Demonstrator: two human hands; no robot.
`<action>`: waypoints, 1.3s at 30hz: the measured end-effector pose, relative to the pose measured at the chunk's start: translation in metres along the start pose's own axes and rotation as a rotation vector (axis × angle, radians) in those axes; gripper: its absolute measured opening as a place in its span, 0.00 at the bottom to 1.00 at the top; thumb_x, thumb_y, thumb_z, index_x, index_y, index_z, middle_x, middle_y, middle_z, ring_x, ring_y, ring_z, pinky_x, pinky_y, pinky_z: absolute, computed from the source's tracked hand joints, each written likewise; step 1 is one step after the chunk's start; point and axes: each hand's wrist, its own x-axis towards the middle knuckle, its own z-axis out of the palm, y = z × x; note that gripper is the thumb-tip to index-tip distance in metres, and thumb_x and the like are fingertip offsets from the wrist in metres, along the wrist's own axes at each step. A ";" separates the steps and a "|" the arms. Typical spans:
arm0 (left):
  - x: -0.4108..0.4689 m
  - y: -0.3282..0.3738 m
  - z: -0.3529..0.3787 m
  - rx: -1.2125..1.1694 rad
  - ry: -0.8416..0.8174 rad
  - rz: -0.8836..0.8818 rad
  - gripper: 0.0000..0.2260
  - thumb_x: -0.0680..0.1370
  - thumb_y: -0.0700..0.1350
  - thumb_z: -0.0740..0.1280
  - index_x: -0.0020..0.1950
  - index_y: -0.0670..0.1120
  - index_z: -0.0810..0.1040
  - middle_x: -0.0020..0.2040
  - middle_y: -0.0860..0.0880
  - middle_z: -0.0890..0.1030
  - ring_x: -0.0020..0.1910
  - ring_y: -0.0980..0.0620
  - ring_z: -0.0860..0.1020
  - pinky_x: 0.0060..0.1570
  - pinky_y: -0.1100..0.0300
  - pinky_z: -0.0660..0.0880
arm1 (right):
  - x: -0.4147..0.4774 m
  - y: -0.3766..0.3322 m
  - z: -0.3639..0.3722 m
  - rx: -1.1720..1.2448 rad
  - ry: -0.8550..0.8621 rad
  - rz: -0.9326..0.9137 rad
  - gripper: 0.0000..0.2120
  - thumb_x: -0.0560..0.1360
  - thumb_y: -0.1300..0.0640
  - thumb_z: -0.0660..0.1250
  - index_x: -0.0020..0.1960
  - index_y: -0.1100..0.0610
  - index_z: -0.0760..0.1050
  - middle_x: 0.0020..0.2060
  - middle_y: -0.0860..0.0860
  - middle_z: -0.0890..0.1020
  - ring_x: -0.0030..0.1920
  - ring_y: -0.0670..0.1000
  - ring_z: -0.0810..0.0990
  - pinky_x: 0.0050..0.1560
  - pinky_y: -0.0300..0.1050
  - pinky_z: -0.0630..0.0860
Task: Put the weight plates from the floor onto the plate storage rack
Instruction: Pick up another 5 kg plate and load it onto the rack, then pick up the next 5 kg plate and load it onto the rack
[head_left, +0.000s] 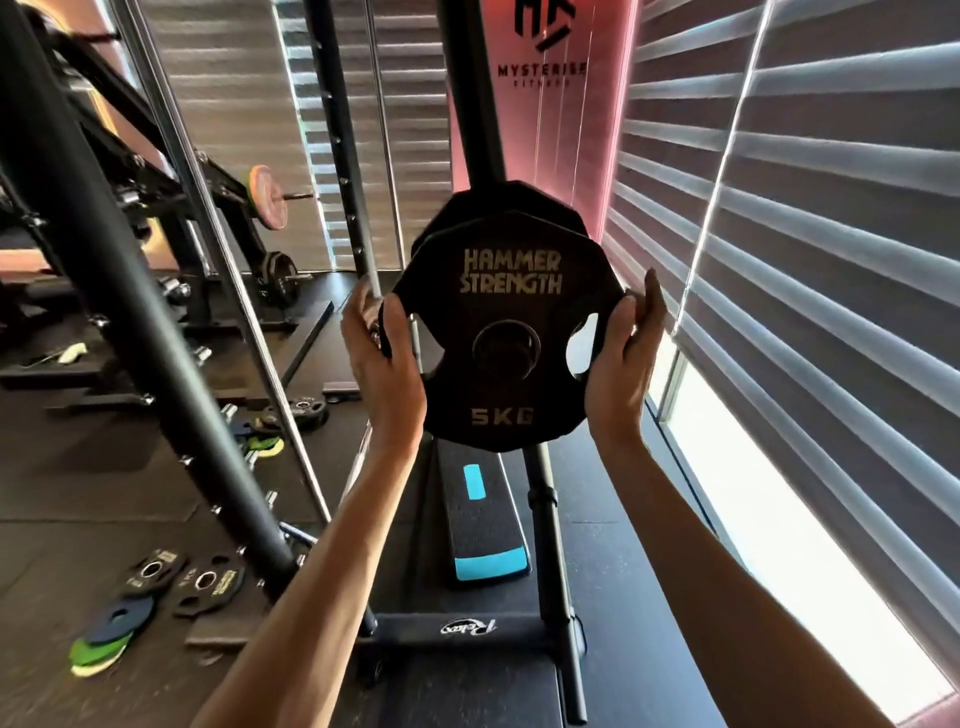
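The left hand (384, 358) grips the 5 kg plate (506, 332) at its 9 o'clock edge and the right hand (621, 353) at 3 o'clock, fingers curled round the rim. The plate stands upright at the rack (470, 104), just before another plate (498, 202). Keep it square and push both sides home evenly.

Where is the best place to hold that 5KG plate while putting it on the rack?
Take the plate by its opposite side edges, one of the hands from each side, as the left hand and right hand grip it now. It stands upright facing the person, and this leaves its centre hole free for the rack.
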 end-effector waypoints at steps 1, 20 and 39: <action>0.006 -0.006 0.004 -0.009 -0.013 -0.018 0.23 0.82 0.57 0.58 0.75 0.49 0.65 0.72 0.52 0.70 0.71 0.56 0.69 0.70 0.53 0.68 | 0.008 0.006 0.004 -0.005 -0.020 0.015 0.24 0.84 0.46 0.52 0.78 0.50 0.58 0.68 0.50 0.72 0.69 0.46 0.70 0.70 0.42 0.68; 0.045 -0.061 0.048 -0.148 -0.113 -0.142 0.25 0.84 0.55 0.53 0.80 0.51 0.54 0.78 0.54 0.60 0.76 0.60 0.59 0.74 0.64 0.59 | 0.072 0.047 0.041 -0.078 -0.150 -0.059 0.28 0.84 0.44 0.49 0.81 0.48 0.46 0.80 0.49 0.57 0.79 0.48 0.56 0.77 0.60 0.58; -0.133 -0.176 -0.207 0.294 0.053 -0.867 0.05 0.80 0.38 0.61 0.45 0.42 0.73 0.34 0.43 0.76 0.23 0.56 0.74 0.19 0.69 0.67 | -0.265 0.175 0.087 -0.385 -0.549 0.739 0.24 0.76 0.40 0.53 0.52 0.58 0.76 0.46 0.57 0.83 0.49 0.61 0.81 0.52 0.57 0.77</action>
